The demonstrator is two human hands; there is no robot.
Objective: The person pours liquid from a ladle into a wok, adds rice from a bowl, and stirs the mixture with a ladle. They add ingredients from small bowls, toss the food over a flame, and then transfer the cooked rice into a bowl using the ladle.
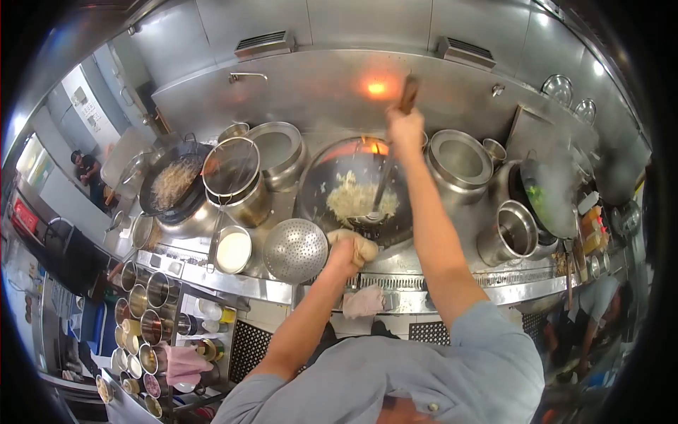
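Note:
My right hand [406, 132] is closed round the wooden grip of a long metal ladle [385, 175], held steeply over the wok. Its head dips into the pale, chopped food [353, 198] at the near side, so its exact shape is partly hidden. At the near rim of the dark wok [314, 185], my left hand [345, 256] grips a folded beige cloth [364, 249]. The cloth covers whatever part of the wok lies under it. Orange flame shows at the wok's far rim.
Left of the wok are a perforated strainer [295, 251], a pot of white contents [234, 252], a mesh sieve [231, 166] and another wok [148, 191] with brown food. To the right, a metal pot [517, 230] stands before a steaming wok [540, 205]. Another person [88, 173] is far left.

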